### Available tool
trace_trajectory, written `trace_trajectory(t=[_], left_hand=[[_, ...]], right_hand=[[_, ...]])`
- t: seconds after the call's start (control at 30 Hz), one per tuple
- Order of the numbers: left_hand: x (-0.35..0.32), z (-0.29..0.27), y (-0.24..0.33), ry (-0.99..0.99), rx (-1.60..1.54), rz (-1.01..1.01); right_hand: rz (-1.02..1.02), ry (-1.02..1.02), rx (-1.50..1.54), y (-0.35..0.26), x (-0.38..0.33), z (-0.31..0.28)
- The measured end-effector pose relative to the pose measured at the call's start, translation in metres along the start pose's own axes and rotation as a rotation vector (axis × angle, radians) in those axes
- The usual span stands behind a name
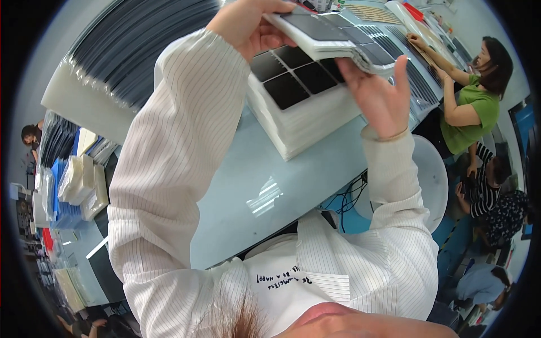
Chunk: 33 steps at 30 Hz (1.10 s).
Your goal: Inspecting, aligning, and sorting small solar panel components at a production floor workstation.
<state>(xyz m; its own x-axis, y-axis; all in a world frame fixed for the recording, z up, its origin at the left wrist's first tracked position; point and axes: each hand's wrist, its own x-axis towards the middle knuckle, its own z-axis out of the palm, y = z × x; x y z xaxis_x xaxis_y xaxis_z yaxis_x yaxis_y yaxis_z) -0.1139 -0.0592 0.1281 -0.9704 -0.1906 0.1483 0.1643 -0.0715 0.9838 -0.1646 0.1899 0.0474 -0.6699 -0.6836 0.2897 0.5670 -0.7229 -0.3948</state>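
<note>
Bundle of white sheets topped with dark rectangles (335, 39) spans the space between the person's two hands, lifted over a thicker stack of dark-panelled white sheets (301, 112) on the pale, glossy tabletop (242, 174). From where I stand, that span is what matters: its long axis slopes from the left hand (248, 27) at the far left end to the right hand (383, 98) at the near right, with the lower stack underneath and a little toward the body. The left grip is clamped on the bundle, thumb over the top, fingers curled below. The right grip is spread, palm up, fingers running beneath the edge and thumb standing clear; its fingertips are hidden. This hand is nearer the body, its forearm rising almost straight, while the left arm reaches out long and slanting. The bundle bows downward toward the right; whether its underside touches the stack, I cannot tell.
</note>
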Motion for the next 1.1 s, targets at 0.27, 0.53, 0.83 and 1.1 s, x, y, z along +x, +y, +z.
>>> trace_trajectory(t=[0.27,0.53,0.83,1.1], left_hand=[[-0.061,0.001,0.061,-0.037,-0.178,0.006],[-0.238,-0.082,0.079,0.215,0.004,-0.029],[-0.379,-0.169,-0.033,0.428,0.316,0.078],[-0.411,-0.182,-0.116,0.585,0.6,0.207]], right_hand=[[-0.012,0.013,0.255,-0.039,-0.006,-0.01],[0.342,0.123,-0.486,0.057,-0.059,0.085],[0.228,-0.301,-0.771,0.191,-0.067,0.024],[0.088,-0.423,-0.986,0.231,-0.066,-0.026]])
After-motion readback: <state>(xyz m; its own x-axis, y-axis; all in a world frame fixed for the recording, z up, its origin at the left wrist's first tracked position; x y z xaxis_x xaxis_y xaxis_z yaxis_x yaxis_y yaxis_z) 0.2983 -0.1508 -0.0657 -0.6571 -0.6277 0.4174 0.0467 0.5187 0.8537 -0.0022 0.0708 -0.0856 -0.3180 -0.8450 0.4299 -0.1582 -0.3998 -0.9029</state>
